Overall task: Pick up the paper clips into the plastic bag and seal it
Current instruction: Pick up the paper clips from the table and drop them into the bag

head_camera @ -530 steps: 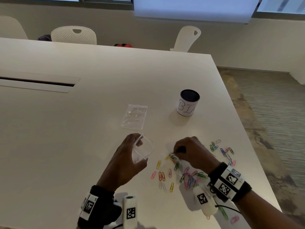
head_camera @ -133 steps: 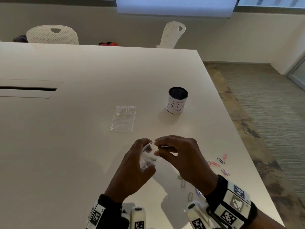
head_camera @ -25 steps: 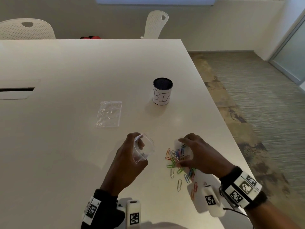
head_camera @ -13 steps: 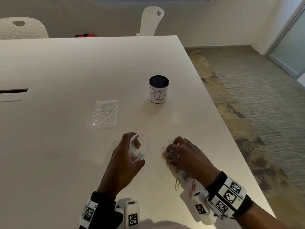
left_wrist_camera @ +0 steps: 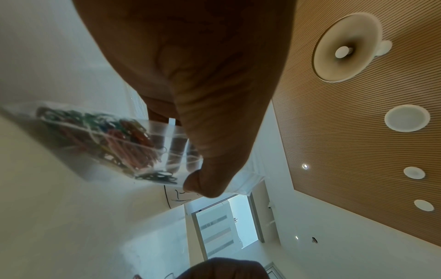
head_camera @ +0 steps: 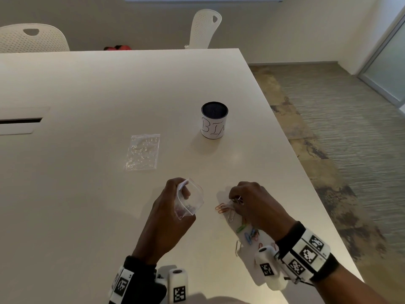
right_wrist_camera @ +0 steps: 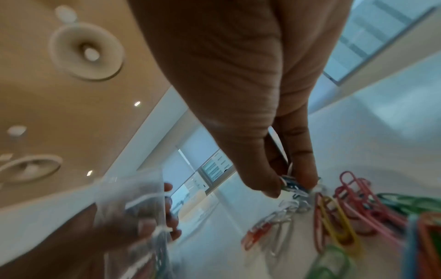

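Note:
My left hand [head_camera: 175,207] grips a small clear plastic bag [head_camera: 190,199] with its mouth held open; several coloured paper clips [left_wrist_camera: 114,139] lie inside it. To its right, my right hand [head_camera: 245,201] pinches a few paper clips [right_wrist_camera: 292,186] between thumb and fingers, just above the white table [head_camera: 87,194]. More loose clips [head_camera: 225,209] in red, yellow, green, blue and pink lie on the table under and beside that hand [right_wrist_camera: 334,217]. In the right wrist view the open bag [right_wrist_camera: 133,203] sits to the left of the pinching fingers.
A second clear bag [head_camera: 143,152] lies flat farther back on the table. A white cup with a dark inside [head_camera: 214,120] stands behind the hands. The table's right edge [head_camera: 311,178] runs close to my right hand. White chairs [head_camera: 206,27] stand at the far side.
My right hand has drawn its fingers together over the clip pile and now pinches a few clips. The left hand and bag have stayed in place.

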Tool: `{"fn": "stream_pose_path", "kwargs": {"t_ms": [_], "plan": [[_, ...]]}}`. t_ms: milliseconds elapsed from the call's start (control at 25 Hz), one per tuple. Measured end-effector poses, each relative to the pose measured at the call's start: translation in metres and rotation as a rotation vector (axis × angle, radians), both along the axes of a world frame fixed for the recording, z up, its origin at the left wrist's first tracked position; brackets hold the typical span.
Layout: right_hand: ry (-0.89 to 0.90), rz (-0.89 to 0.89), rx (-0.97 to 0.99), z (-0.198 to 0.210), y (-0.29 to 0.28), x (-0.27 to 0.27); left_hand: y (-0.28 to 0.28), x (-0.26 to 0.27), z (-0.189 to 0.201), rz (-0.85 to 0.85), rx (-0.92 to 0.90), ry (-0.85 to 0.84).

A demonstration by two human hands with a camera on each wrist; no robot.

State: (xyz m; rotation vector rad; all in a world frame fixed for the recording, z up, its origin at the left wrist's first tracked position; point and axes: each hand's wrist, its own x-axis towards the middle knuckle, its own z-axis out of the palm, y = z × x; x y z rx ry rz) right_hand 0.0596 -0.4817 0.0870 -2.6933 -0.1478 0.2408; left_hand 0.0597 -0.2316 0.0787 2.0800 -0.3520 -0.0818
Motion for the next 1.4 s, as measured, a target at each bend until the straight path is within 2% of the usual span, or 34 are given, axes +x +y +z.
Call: {"fn": "stream_pose_path", "kwargs": {"t_ms": [160,240,360,520,760,1000,1240,1400], "plan": [[-0.01,-0.14,0.265,0.006,-0.017,0.005,0.0,0.0,0.001,0.01,-0.005,0.003],[0.043,-0.219,0.496,0.012,-0.021,0.004,0.0,0.0,0.002,0.009,-0.008,0.003],[0.135,-0.249,0.828,0.028,-0.017,0.002,-0.001,0.001,0.002,0.008,-0.01,-0.003],[0.159,-0.244,1.028,0.048,0.0,-0.001,-0.001,0.002,0.0,-0.002,-0.01,-0.006],[0.006,-0.157,0.994,0.065,0.036,-0.006,0.0,0.002,0.0,-0.01,-0.017,-0.005],[-0.184,-0.033,0.714,0.056,0.066,-0.006,0.0,0.002,0.001,0.003,-0.004,0.012],[-0.316,0.04,0.573,0.061,0.063,-0.004,0.001,0.001,0.002,-0.003,0.002,-0.001],[-0.286,-0.037,0.586,0.066,0.041,-0.008,0.003,0.001,0.0,-0.006,-0.013,-0.02]]}}
